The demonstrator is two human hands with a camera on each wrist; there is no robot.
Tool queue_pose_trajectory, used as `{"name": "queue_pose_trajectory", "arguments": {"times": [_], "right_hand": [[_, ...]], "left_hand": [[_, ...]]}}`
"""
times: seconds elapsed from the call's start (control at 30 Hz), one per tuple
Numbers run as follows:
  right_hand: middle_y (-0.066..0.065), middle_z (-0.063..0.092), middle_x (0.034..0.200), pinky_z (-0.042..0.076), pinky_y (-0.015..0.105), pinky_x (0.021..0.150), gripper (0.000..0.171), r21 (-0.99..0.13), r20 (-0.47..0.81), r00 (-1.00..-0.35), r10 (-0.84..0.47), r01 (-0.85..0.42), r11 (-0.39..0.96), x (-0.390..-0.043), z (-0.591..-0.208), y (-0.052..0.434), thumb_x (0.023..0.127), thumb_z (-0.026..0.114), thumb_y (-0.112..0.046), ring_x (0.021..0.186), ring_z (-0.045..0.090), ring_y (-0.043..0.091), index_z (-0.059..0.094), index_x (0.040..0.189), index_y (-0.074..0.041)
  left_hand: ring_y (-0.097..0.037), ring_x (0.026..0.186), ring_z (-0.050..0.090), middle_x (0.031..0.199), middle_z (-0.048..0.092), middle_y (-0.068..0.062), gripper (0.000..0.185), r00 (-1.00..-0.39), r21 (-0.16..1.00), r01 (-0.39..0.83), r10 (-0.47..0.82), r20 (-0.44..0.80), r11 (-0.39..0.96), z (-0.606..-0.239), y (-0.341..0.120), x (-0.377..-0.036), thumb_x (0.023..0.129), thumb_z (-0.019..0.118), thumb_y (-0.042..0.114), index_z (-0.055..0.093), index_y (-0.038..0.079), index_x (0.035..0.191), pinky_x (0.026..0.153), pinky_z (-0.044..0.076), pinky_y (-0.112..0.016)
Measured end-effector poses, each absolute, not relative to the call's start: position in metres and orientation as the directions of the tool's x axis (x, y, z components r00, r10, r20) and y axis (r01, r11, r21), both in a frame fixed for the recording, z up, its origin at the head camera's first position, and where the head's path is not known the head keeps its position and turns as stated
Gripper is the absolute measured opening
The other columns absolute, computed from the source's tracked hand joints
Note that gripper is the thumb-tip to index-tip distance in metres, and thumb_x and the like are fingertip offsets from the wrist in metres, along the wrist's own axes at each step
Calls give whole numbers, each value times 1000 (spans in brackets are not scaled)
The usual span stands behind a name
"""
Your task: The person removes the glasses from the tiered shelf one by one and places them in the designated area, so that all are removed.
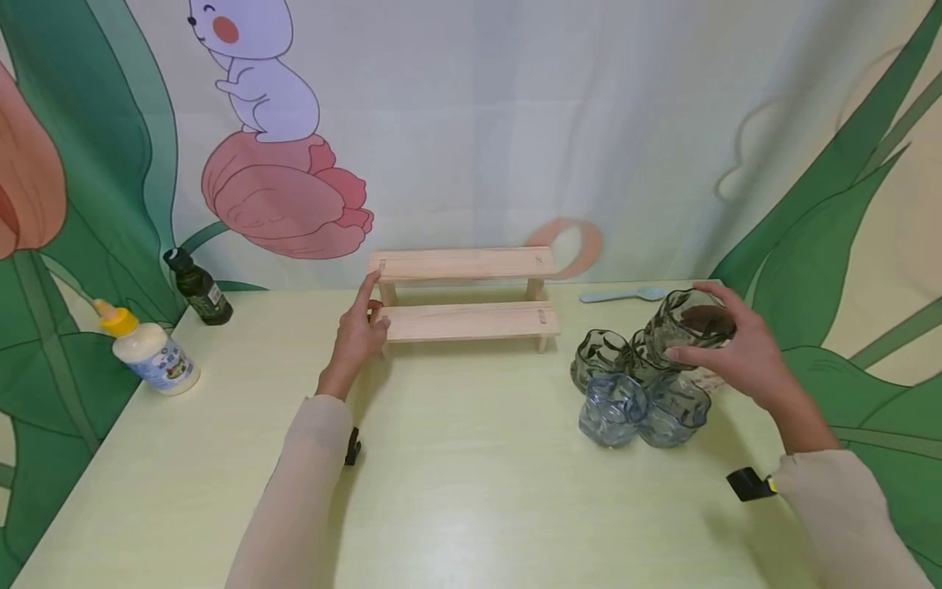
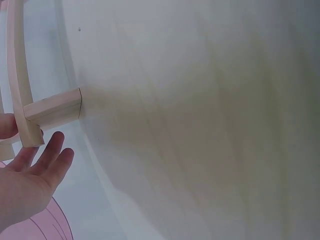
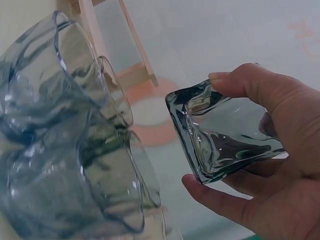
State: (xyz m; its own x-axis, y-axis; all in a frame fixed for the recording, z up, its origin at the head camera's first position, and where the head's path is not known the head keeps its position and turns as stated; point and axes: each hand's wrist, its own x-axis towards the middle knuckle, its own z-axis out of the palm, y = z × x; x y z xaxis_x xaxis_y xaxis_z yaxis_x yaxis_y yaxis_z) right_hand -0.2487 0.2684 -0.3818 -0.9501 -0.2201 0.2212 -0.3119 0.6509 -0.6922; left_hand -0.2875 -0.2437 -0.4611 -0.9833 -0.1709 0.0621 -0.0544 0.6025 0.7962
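At the left end of a two-step wooden rack (image 1: pixel 471 321), my left hand (image 1: pixel 356 331) grips the end, its index finger reaching to the upper plank and its thumb at the lower one. In the left wrist view, the other fingers (image 2: pixel 52 165) lie loosely bent beside the plank end. My right hand (image 1: pixel 751 348) holds a dark grey wavy glass cup (image 1: pixel 673 327) between thumb and fingers, above a cluster of cups. In that cluster are a grey cup (image 1: pixel 598 360), a blue cup (image 1: pixel 611 413) and a paler blue cup (image 1: pixel 673 413); another grey one is partly hidden behind the held glass.
A light blue utensil (image 1: pixel 618 295) lies by the back edge, right of the rack. On the left stand a dark bottle (image 1: pixel 199 288) and a white bottle with a yellow cap (image 1: pixel 158 356). A printed curtain (image 1: pixel 456 123) hangs behind the table (image 1: pixel 456 491).
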Motion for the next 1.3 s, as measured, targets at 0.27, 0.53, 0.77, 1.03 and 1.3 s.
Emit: {"name": "queue_pose_trajectory", "arguments": {"times": [0.27, 0.53, 0.77, 1.03, 1.3], "right_hand": [[-35, 54, 109, 41, 16, 72, 89, -696, 230, -959, -164, -280, 661, -229, -387, 303, 83, 82, -17, 96, 51, -13, 32, 156, -27], [-34, 51, 111, 40, 16, 71, 91, -706, 210, -972, -104, -224, 672, -216, -394, 326, 83, 82, -16, 99, 46, -14, 30, 156, -28], [-35, 54, 109, 40, 13, 70, 89, -719, 185, -980, -70, -184, 670, -207, -405, 341, 83, 82, -17, 96, 50, -12, 32, 155, -29], [-37, 52, 106, 41, 17, 68, 93, -700, 133, -989, -67, -142, 700, -200, -425, 348, 82, 84, -23, 91, 49, -13, 29, 157, -29], [-23, 59, 108, 40, 16, 71, 96, -693, 145, -985, -94, -169, 700, -200, -446, 345, 80, 85, -18, 92, 49, -13, 29, 157, -17]], "left_hand": [[-41, 122, 53, 142, 53, -19, 79, -983, 798, -56, -171, 60, 601, -457, -242, -288, 99, 54, 4, 16, 42, 157, 98, 44, -54], [-41, 120, 54, 142, 53, -20, 80, -984, 801, -47, -164, 65, 597, -457, -242, -287, 99, 54, 3, 15, 41, 158, 94, 45, -51], [-41, 123, 52, 142, 52, -20, 81, -983, 796, -66, -177, 53, 602, -457, -243, -289, 99, 54, 4, 15, 43, 157, 100, 44, -55], [-40, 126, 50, 144, 50, -19, 81, -983, 798, -91, -184, 26, 595, -459, -244, -291, 100, 53, 5, 13, 45, 157, 103, 42, -55], [-40, 126, 50, 144, 50, -19, 83, -981, 802, -103, -195, 17, 588, -461, -242, -291, 99, 54, 3, 13, 46, 157, 104, 43, -54]]}}
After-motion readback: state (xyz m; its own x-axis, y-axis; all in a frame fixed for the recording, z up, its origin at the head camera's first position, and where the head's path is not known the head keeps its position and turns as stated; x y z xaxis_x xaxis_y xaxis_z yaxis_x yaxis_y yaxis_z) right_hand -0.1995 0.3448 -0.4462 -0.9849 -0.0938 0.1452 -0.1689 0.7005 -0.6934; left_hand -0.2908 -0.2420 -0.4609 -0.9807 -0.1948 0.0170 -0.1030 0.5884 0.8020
